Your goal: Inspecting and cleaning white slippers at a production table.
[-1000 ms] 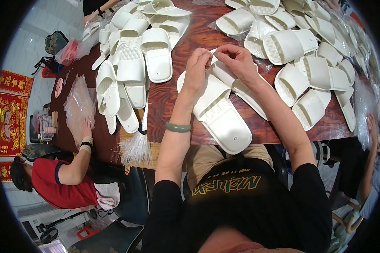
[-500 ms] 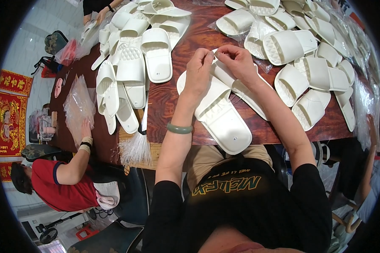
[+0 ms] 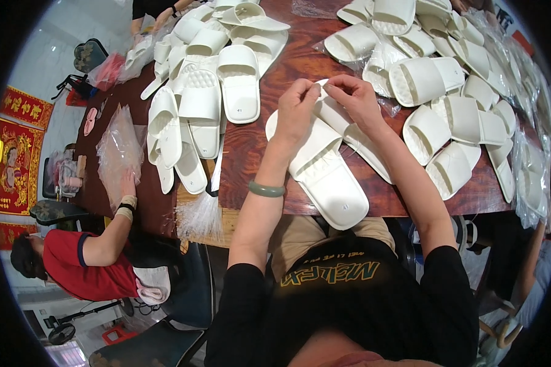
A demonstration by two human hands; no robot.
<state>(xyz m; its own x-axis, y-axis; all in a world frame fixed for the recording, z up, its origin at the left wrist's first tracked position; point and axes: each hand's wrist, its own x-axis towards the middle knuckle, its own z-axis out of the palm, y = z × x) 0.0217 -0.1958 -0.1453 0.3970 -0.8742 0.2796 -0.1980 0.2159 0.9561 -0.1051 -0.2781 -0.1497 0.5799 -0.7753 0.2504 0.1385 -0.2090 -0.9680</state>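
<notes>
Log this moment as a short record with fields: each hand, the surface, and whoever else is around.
left hand: pinching something small at the end of a white slipper
right hand: fingertips meeting the left hand's, same spot
surface: dark wooden table, heaped with white slippers
bystander: person in a red shirt at the left, hand on clear plastic bags

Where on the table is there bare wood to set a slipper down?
A bare strip of the wooden table runs between the left slipper pile and the right slipper pile, narrowing toward the left hand and right hand pinching over the slipper pair. Both piles are crowded.
</notes>
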